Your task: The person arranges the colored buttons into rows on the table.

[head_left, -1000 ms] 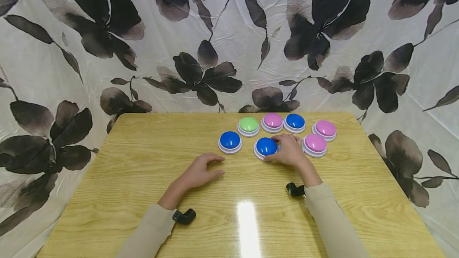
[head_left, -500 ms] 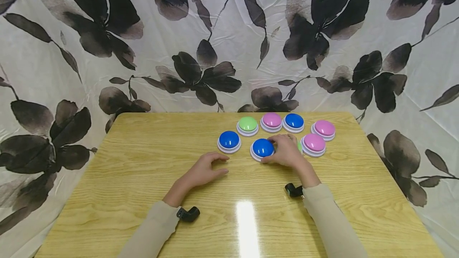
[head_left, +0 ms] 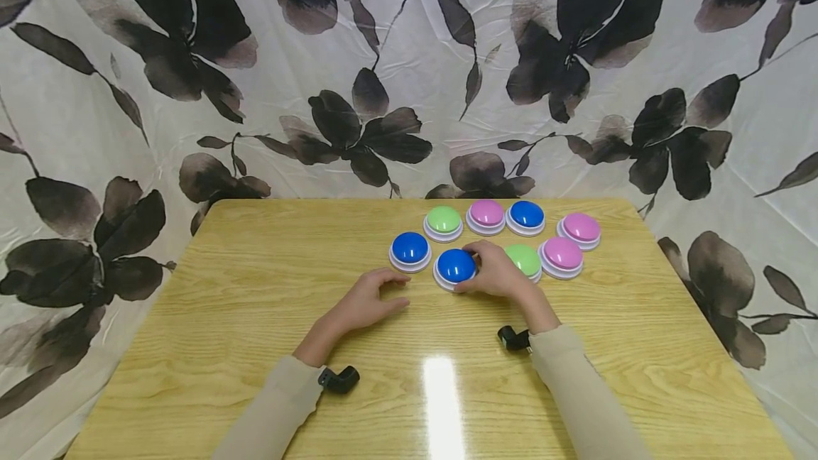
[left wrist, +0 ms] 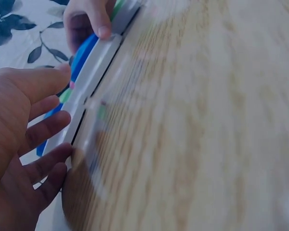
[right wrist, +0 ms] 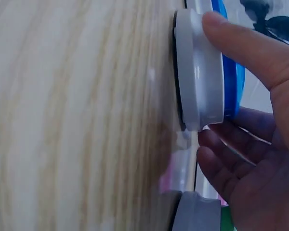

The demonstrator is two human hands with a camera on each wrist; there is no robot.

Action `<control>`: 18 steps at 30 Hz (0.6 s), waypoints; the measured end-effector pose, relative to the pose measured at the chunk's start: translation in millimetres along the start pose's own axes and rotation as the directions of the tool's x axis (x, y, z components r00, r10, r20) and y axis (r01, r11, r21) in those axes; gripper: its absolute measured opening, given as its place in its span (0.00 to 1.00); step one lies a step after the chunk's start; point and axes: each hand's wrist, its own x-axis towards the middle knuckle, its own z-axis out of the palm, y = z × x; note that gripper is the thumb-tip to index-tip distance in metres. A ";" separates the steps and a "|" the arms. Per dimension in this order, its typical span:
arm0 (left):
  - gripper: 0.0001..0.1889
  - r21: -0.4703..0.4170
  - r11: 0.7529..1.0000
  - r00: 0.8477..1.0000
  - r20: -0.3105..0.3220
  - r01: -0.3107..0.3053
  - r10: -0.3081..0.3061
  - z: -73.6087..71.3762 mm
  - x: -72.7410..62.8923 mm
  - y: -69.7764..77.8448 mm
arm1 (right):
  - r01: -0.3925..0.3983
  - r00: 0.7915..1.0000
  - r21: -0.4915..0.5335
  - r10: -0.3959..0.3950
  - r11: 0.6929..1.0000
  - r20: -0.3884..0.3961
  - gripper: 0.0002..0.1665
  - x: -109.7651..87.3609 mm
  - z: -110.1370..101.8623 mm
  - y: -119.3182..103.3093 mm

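In the head view, my right hand (head_left: 500, 272) grips a blue dome push button (head_left: 456, 265) by its white round base. The right wrist view shows the thumb on the near side of that white base (right wrist: 202, 72) and the other fingers curving behind it. My left hand (head_left: 366, 301) is held with fingers apart and slightly bent, holding nothing. It lies just in front of another blue button (head_left: 410, 249), to the left of the gripped one. Right of my right hand sits a green button (head_left: 523, 260), partly covered by that hand.
Behind stand a green button (head_left: 443, 220), a pink button (head_left: 486, 214) and a blue button (head_left: 527, 215). Two more pink ones, a nearer button (head_left: 562, 254) and a farther button (head_left: 580, 228), stand at the right. A floral cloth (head_left: 441, 140) hangs behind the wooden table (head_left: 287, 240).
My right hand has slid the blue button left and a little nearer, uncovering the green button to its right. My left hand has shifted slightly to the right.
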 end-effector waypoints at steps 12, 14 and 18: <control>0.23 0.001 1.000 1.000 -0.028 0.009 -0.009 7.8 11.7 -0.8 | -0.018 0.999 0.100 0.021 0.995 -0.031 0.50 -3.2 10.0 1.2; 0.23 0.004 1.000 0.999 -0.025 0.020 -0.020 8.2 13.3 -0.3 | -0.010 0.999 0.098 0.013 0.995 -0.032 0.51 -2.8 12.2 1.8; 0.22 0.007 1.000 0.999 -0.030 0.029 -0.029 9.1 15.7 -0.6 | -0.005 0.999 0.100 0.010 0.995 -0.046 0.51 -0.9 16.0 2.7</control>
